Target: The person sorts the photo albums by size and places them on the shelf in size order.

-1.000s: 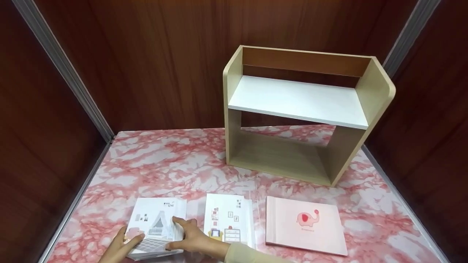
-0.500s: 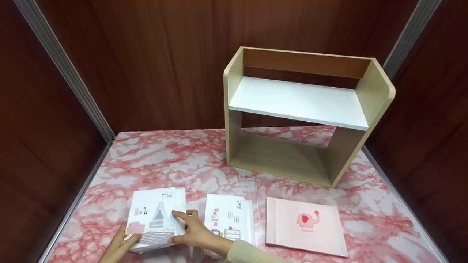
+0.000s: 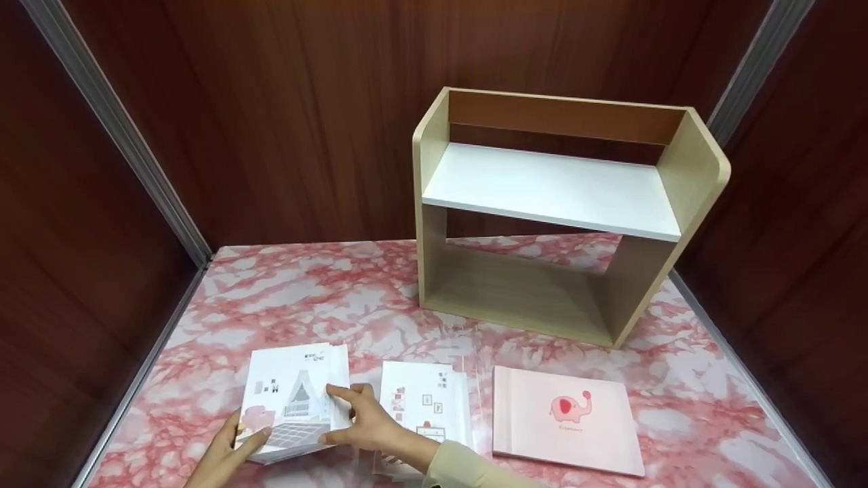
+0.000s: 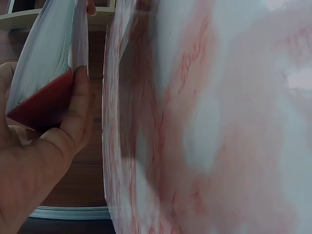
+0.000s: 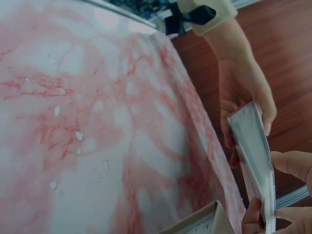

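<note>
A white book (image 3: pixel 291 386) with a tent and a pink figure on its cover is held between both hands, cover up. My left hand (image 3: pixel 227 451) grips its lower left edge, thumb on the cover and fingers beneath in the left wrist view. The right hand (image 3: pixel 366 420) pinches its right side, thumb and forefinger on the edge. In the right wrist view the book (image 5: pixel 253 151) is off the table, page edges showing. A second white book (image 3: pixel 415 393), furniture on its cover, lies beside the right hand, partly covered by the forearm.
A pink book (image 3: pixel 569 420) with an elephant lies to the right. Behind stands a two-level wooden shelf unit (image 3: pixel 553 186) with a white upper board. Dark wood panels (image 3: pixel 305 122) enclose the pink marbled table (image 3: pixel 305 291) at the back and sides.
Both hands have lifted the white book and moved it slightly away from the front edge, then a little to the right. The other two books and the shelf unit stay put.
</note>
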{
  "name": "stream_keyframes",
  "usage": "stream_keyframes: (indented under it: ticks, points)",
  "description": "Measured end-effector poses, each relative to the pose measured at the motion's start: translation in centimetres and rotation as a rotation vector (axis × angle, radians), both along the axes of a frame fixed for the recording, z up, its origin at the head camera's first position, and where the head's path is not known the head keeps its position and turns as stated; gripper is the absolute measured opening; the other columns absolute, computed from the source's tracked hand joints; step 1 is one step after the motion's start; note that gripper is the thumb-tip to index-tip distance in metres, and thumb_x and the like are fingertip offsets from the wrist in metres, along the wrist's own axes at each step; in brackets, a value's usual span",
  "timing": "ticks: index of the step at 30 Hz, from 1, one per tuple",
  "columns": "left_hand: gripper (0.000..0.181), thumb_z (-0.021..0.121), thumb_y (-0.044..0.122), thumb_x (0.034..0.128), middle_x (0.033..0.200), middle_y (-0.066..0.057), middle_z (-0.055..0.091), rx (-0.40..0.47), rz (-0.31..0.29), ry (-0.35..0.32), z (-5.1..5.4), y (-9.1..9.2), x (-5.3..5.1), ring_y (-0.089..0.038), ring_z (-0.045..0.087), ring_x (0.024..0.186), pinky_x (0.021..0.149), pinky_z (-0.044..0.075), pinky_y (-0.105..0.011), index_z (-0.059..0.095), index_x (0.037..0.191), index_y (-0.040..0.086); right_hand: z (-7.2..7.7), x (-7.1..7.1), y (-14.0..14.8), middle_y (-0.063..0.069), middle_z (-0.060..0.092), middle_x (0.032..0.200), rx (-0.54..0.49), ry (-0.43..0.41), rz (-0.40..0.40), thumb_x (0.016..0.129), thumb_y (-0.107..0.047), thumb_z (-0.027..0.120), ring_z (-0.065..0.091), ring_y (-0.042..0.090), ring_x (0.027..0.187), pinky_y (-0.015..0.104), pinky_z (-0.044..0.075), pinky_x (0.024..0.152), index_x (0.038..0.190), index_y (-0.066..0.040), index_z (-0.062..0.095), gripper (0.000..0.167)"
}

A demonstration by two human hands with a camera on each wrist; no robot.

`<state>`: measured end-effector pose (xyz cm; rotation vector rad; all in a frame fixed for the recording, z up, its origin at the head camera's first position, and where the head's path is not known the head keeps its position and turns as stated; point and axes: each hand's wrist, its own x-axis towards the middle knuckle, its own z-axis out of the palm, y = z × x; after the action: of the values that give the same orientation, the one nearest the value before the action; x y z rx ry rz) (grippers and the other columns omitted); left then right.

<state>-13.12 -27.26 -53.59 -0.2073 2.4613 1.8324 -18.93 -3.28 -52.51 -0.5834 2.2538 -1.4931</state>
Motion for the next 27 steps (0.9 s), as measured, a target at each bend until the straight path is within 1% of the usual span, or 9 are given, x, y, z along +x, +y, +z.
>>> stream_keyframes:
  ticks: [5,9,11,13,16,21,24,26,27]
  points:
    - [0.058,0.058,0.011,0.0906,0.109,-0.018,0.061,0.002,0.014,0.041,0.1,0.3,0.1,-0.007,0.062,0.085,0.074,0.049,-0.021,0.03,0.141,0.0,0.0,0.0,0.3,0.013,0.034,0.128,-0.003,0.017,0.002,0.071,-0.019,0.081,0.042,0.013,0.085,0.019,0.04,0.068,0.141,-0.014,0.04,0.081]
    - [0.062,0.058,0.011,0.091,0.111,-0.014,0.062,0.055,-0.004,0.041,0.0,0.3,0.1,-0.012,0.064,0.088,0.075,0.051,-0.025,0.025,0.144,0.005,0.0,0.0,0.6,0.015,0.031,0.132,0.021,0.017,0.009,0.072,-0.021,0.08,0.043,0.011,0.087,0.02,0.042,0.07,0.141,-0.015,0.04,0.08]
    - [0.064,0.058,0.011,0.0912,0.113,-0.013,0.062,0.07,-0.008,0.048,-0.1,0.4,0.1,-0.013,0.064,0.089,0.075,0.052,-0.025,0.023,0.145,0.006,0.0,0.0,0.7,0.016,0.03,0.134,0.034,0.016,0.017,0.073,-0.023,0.079,0.044,0.01,0.088,0.019,0.044,0.07,0.141,-0.016,0.039,0.08]
    - [0.065,0.058,0.009,0.0907,0.114,-0.015,0.061,0.071,0.002,0.073,-0.2,0.5,0.1,-0.012,0.064,0.089,0.075,0.052,-0.025,0.023,0.146,0.006,0.1,0.0,0.8,0.016,0.029,0.135,0.043,0.021,0.026,0.073,-0.024,0.079,0.044,0.01,0.089,0.019,0.045,0.07,0.142,-0.017,0.039,0.08]
    - [0.066,0.058,0.006,0.0898,0.116,-0.021,0.059,0.068,0.02,0.11,-0.3,0.7,0.2,-0.011,0.063,0.088,0.074,0.051,-0.024,0.023,0.146,0.003,0.2,0.0,1.0,0.016,0.029,0.136,0.047,0.039,0.029,0.073,-0.026,0.079,0.044,0.01,0.089,0.018,0.045,0.068,0.142,-0.018,0.039,0.08]
    - [0.069,0.06,0.004,0.0884,0.119,-0.018,0.059,0.079,0.039,0.147,-0.5,1.0,0.1,-0.012,0.064,0.09,0.075,0.052,-0.024,0.023,0.147,0.005,0.2,-0.1,1.2,0.014,0.031,0.134,0.03,0.053,0.025,0.072,-0.027,0.08,0.043,0.01,0.086,0.019,0.043,0.067,0.14,-0.02,0.041,0.078]
    - [0.072,0.061,0.003,0.0874,0.129,-0.016,0.051,0.088,0.036,0.169,-0.6,1.2,0.0,-0.01,0.063,0.093,0.076,0.052,-0.023,0.022,0.148,0.009,0.2,-0.2,1.4,0.013,0.032,0.133,0.02,0.061,0.021,0.072,-0.028,0.08,0.043,0.009,0.085,0.019,0.042,0.066,0.14,-0.02,0.042,0.077]
    - [0.074,0.061,0.004,0.0872,0.137,-0.017,0.043,0.071,0.031,0.175,-0.6,1.2,0.0,-0.007,0.06,0.097,0.078,0.051,-0.021,0.02,0.148,0.01,0.1,-0.2,1.5,0.012,0.032,0.133,0.018,0.07,0.02,0.072,-0.028,0.08,0.043,0.009,0.084,0.018,0.042,0.065,0.14,-0.019,0.043,0.077]
    - [0.075,0.062,0.006,0.0876,0.141,-0.016,0.038,0.056,0.027,0.167,-0.6,1.2,-0.1,-0.006,0.058,0.101,0.08,0.049,-0.019,0.019,0.149,0.012,0.1,-0.2,1.5,0.012,0.032,0.133,0.019,0.076,0.02,0.072,-0.028,0.08,0.043,0.009,0.084,0.018,0.042,0.064,0.14,-0.019,0.043,0.077]
